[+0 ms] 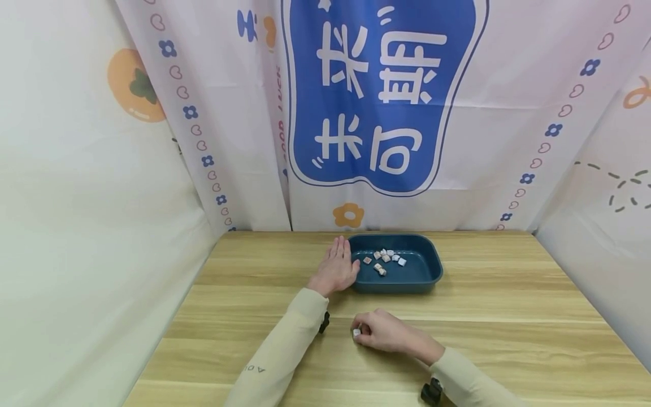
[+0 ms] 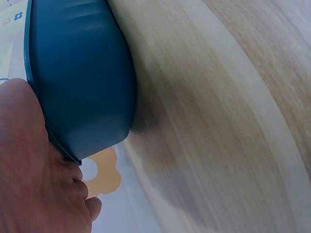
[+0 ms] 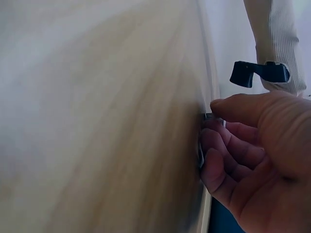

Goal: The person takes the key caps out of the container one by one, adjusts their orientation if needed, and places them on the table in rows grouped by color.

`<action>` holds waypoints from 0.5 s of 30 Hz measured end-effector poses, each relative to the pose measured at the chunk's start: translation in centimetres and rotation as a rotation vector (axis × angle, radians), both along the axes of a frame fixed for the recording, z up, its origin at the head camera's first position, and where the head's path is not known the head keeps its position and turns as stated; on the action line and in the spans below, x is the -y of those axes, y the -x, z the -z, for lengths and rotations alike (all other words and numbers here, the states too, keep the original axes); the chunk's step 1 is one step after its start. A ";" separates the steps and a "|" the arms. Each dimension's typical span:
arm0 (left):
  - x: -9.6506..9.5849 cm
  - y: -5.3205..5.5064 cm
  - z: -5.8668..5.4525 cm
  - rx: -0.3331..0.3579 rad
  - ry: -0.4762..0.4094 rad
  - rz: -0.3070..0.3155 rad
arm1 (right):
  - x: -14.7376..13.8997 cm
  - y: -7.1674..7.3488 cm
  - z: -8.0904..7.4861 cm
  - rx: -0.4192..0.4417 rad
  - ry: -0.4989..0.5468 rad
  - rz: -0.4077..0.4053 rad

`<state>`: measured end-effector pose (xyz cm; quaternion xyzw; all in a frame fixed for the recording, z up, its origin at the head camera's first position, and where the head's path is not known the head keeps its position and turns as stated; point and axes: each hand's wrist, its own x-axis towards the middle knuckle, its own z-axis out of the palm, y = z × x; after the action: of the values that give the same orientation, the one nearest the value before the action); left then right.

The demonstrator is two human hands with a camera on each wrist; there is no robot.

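A dark blue rectangular tray (image 1: pixel 396 287) stands at the far side of the table, with several small whitish square pieces (image 1: pixel 386 258) scattered inside. My left hand (image 1: pixel 335 268) lies at the tray's left end with its fingers straight, touching the rim. In the left wrist view the palm (image 2: pixel 22 160) covers part of the tray's rim. Nearer to me, my right hand (image 1: pixel 383 332) pinches one small white square piece (image 1: pixel 356 332) between thumb and fingers, low over the wood. The curled fingers hide most of that piece in the right wrist view.
The wooden table (image 1: pixel 498 322) stretches out on both sides of the tray. A printed curtain (image 1: pixel 244 141) hangs right behind the table's back edge, and pale cloth walls (image 1: pixel 91 226) stand at left and right. Each wrist wears a black strap mount (image 1: pixel 432 391).
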<state>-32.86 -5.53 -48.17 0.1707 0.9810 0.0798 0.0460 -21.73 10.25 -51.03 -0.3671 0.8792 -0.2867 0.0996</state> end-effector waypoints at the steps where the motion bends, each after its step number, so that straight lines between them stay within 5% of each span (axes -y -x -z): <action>1: 0.0 0.0 0.0 0.002 -0.001 -0.001 | 0.0 0.1 0.0 -0.007 0.000 0.006; 15: 0.1 0.0 0.0 0.006 -0.002 -0.004 | -1.1 1.3 -1.5 0.000 -0.019 0.022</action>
<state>-32.88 -5.59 -48.18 0.1688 0.9811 0.0814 0.0488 -23.04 11.33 -49.56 -0.3563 0.8859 -0.2796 0.0999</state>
